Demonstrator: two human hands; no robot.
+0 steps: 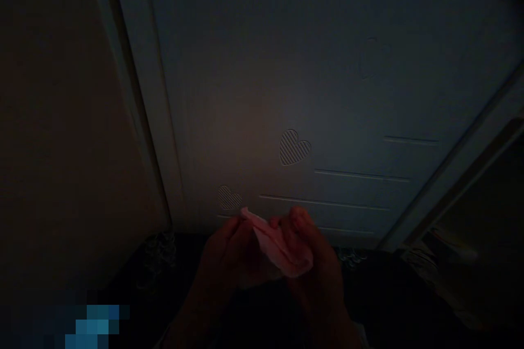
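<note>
A crumpled pink cloth [280,248] is held between my two hands at the lower middle of the dim view. My left hand [227,253] closes on its left end, and a small corner sticks up past the fingers. On the other side, my right hand [317,256] has its fingers bent round the cloth's right part, which folds over toward me. Darkness hides much of both hands' undersides. Just beyond the cloth stands a pale door panel [245,92], carved with a striped heart [293,148] and a smaller heart [230,198].
A brownish wall [61,120] rises on the left beside the door frame [141,98]. Light scroll patterns mark the dark floor covering [159,256]. At the right, beyond the frame, lie unclear items [450,248]. A pixelated patch covers the lower left corner.
</note>
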